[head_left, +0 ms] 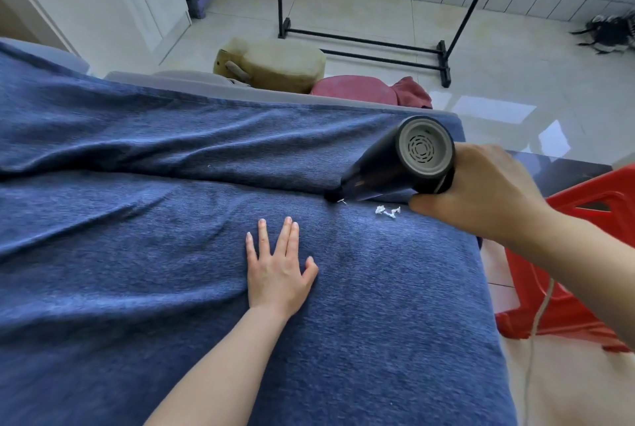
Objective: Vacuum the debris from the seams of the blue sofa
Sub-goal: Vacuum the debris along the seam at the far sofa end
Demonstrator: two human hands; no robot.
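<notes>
The blue sofa fills the lower left, covered in wrinkled blue fabric, with a seam running across between seat and back. My right hand grips a black handheld vacuum, its grey rear vent facing me. Its nozzle tip touches the seam, beside a tiny white scrap. A larger piece of white debris lies on the seat just right of the nozzle. My left hand rests flat on the seat with fingers spread, below the nozzle.
A red plastic stool stands right of the sofa, a white cord hanging in front of it. Behind the sofa are a beige cushion, a pink cushion and a black clothes rack on pale tiles.
</notes>
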